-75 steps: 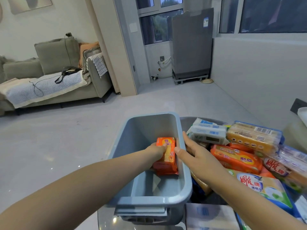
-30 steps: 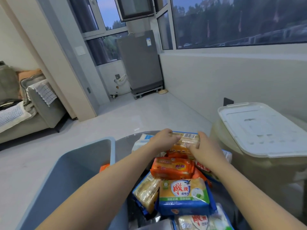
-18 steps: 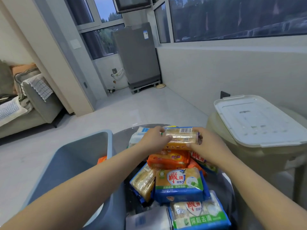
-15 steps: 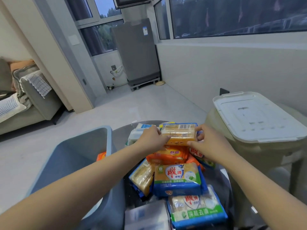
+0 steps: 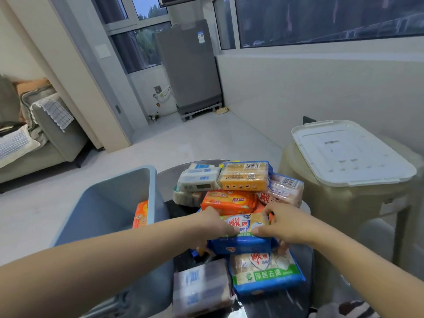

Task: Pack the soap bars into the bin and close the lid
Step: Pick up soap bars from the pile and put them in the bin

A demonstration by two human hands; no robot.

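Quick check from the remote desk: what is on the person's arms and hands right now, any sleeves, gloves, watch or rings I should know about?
Nothing worn shows. Both forearms are bare along all that is in view, with no sleeve edge in the frame. The left hand and the right hand have no gloves, and no watch, band or ring is visible on the wrists or fingers. No cables or markings show either. The upper arms lie outside the picture.

- We count nine soap packs: eight piled on the table, one orange pack (image 5: 140, 214) inside the bin (image 5: 107, 203)
- We see one bin
- We see one white lid (image 5: 348, 152)
- We see two hands
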